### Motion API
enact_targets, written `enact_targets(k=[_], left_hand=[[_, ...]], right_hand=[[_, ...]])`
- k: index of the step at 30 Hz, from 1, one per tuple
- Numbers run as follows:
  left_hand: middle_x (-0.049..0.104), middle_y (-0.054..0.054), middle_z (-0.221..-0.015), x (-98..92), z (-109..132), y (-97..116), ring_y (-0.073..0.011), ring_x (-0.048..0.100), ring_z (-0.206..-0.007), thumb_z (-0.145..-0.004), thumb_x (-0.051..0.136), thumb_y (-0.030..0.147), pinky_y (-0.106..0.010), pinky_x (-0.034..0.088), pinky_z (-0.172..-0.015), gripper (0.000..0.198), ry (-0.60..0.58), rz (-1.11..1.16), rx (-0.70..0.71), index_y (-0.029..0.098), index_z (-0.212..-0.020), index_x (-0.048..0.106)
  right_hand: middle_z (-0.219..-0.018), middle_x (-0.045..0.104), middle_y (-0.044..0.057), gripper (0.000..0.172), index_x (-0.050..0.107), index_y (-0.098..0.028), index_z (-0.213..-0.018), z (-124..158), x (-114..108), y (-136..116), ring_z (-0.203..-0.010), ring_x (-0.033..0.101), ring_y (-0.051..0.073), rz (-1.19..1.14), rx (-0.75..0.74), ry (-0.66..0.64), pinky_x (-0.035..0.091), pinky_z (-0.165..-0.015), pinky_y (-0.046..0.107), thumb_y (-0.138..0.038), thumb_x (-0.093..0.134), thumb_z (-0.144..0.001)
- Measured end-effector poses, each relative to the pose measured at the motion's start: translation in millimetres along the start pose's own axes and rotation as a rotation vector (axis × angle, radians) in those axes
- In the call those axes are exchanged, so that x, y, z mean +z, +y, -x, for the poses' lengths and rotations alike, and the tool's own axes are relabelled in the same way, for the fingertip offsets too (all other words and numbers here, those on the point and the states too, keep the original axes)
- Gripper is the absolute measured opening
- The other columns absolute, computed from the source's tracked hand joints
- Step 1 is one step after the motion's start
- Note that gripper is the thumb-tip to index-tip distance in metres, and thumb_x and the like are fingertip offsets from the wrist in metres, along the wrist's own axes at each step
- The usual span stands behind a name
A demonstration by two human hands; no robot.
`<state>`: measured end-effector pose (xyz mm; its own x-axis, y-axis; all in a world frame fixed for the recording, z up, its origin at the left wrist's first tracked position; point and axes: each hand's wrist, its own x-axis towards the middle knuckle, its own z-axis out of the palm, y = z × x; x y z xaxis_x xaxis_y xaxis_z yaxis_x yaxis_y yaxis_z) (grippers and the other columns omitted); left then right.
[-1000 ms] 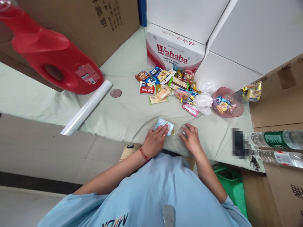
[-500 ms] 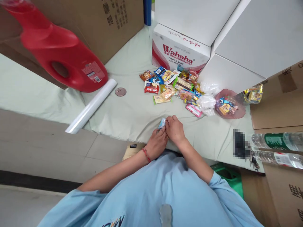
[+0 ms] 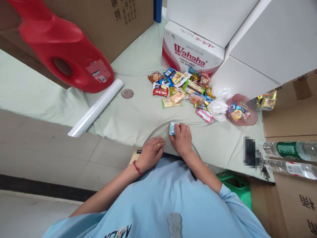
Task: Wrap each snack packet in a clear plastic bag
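My right hand (image 3: 182, 138) has its fingers closed over a small light-blue snack packet (image 3: 172, 128), on or just above the green cloth. Part of the packet is hidden under the fingers. My left hand (image 3: 151, 150) is apart from it, at the near table edge. Its fingers are loosely bent, the thumb stands off from them, and nothing shows in it. A ring is on one finger and a red cord round the wrist. Beyond the hands lies a pile of wrapped snacks (image 3: 177, 97), with a pink packet (image 3: 204, 115) at its near right side.
A pink bowl (image 3: 252, 119) holds snack packets, beside a clear plastic bag (image 3: 218, 109). A white roll (image 3: 96, 108), a round disc (image 3: 127, 93) and a red jug (image 3: 74, 56) stand or lie left. The Wahaba carton (image 3: 190, 49) is behind; plastic bottles (image 3: 287, 149) lie right.
My left hand has come away from the light-blue packet and moved left towards the table edge. My right hand keeps the packet, and more of it now shows. The view has shifted slightly.
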<state>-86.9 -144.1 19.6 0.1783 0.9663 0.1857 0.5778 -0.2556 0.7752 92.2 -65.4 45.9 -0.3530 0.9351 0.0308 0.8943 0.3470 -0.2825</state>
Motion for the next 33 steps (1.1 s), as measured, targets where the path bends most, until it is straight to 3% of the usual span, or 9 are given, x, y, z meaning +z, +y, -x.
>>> enact_targets(k=[6,9,12,16,22,25,28,31,33], left_hand=[[0.072,-0.011,-0.127,-11.3,-13.4,16.2,-0.0243,0.067,-0.123,-0.101,0.053,0.037,-0.044,0.056,-0.105,0.029,0.127,0.334,-0.263,0.023,-0.121,0.069],[0.059,-0.014,-0.149,-6.1,-24.3,21.7,-0.0270,0.062,-0.133,-0.097,0.060,0.051,-0.042,0.059,-0.099,0.052,0.100,0.623,-0.400,0.024,-0.141,0.054],[0.065,-0.016,-0.142,2.0,-34.5,26.5,-0.0278,0.069,-0.122,-0.091,0.065,0.060,-0.041,0.060,-0.094,0.068,-0.040,0.827,-0.491,0.021,-0.144,0.048],[0.076,-0.010,-0.115,11.7,-40.7,32.7,-0.0253,0.073,-0.102,-0.084,0.075,0.062,-0.042,0.059,-0.092,0.061,-0.124,0.843,-0.542,0.018,-0.122,0.058],[0.076,-0.011,-0.115,23.9,-39.2,33.7,-0.0261,0.074,-0.102,-0.086,0.068,0.066,-0.043,0.061,-0.088,0.058,-0.231,0.666,-0.471,0.020,-0.121,0.061],[0.072,-0.012,-0.121,12.2,-38.8,22.2,-0.0260,0.072,-0.108,-0.094,0.058,0.061,-0.043,0.061,-0.091,0.049,-0.036,0.357,-0.374,0.021,-0.122,0.063],[0.070,-0.013,-0.122,-5.9,-37.3,-2.0,-0.0284,0.070,-0.106,-0.097,0.055,0.050,-0.048,0.058,-0.096,0.040,0.137,-0.043,-0.283,0.020,-0.123,0.063],[0.071,-0.016,-0.116,-11.6,-32.6,-28.7,-0.0337,0.067,-0.111,-0.097,0.052,0.040,-0.053,0.055,-0.100,0.032,0.187,-0.287,-0.166,0.019,-0.116,0.066],[0.073,-0.015,-0.113,-6.6,-28.8,-40.6,-0.0339,0.067,-0.110,-0.095,0.053,0.033,-0.053,0.055,-0.099,0.024,0.192,-0.375,-0.101,0.020,-0.109,0.069]], right_hand=[[-0.131,0.065,0.015,0.035,0.062,-0.022,-0.135,8.4,-33.0,22.6,-0.121,0.060,0.031,-0.586,0.077,0.146,0.050,-0.107,0.050,-0.033,0.051,-0.103],[-0.124,0.071,0.009,0.039,0.060,-0.025,-0.135,18.8,-35.3,32.7,-0.106,0.070,0.026,-0.991,0.215,0.026,0.060,-0.093,0.042,-0.047,0.054,-0.103],[-0.123,0.072,0.008,0.044,0.059,-0.026,-0.134,32.2,-28.5,35.7,-0.102,0.072,0.025,-1.211,0.284,-0.084,0.064,-0.081,0.039,-0.053,0.057,-0.100],[-0.125,0.072,0.009,0.051,0.057,-0.026,-0.139,52.0,-21.6,39.5,-0.108,0.072,0.025,-1.260,0.280,-0.100,0.064,-0.086,0.038,-0.059,0.056,-0.100],[-0.131,0.071,0.009,0.052,0.061,-0.024,-0.135,69.9,-26.2,72.5,-0.117,0.069,0.024,-1.141,0.266,-0.068,0.056,-0.105,0.040,-0.056,0.065,-0.095],[-0.130,0.071,0.010,0.051,0.061,-0.024,-0.133,68.0,-53.2,123.0,-0.116,0.069,0.025,-1.095,0.415,0.144,0.057,-0.104,0.043,-0.052,0.069,-0.092],[-0.136,0.066,0.011,0.054,0.058,-0.025,-0.136,53.7,-105.0,202.1,-0.118,0.067,0.025,-1.003,0.454,0.464,0.058,-0.099,0.045,-0.045,0.071,-0.087],[-0.131,0.066,0.011,0.051,0.053,-0.026,-0.137,24.9,-159.3,289.1,-0.111,0.069,0.023,-0.823,0.498,0.748,0.061,-0.087,0.042,-0.034,0.064,-0.088],[-0.122,0.068,0.011,0.044,0.054,-0.023,-0.134,0.3,-182.4,336.8,-0.098,0.070,0.019,-0.748,0.598,0.834,0.060,-0.079,0.037,-0.025,0.057,-0.089]])
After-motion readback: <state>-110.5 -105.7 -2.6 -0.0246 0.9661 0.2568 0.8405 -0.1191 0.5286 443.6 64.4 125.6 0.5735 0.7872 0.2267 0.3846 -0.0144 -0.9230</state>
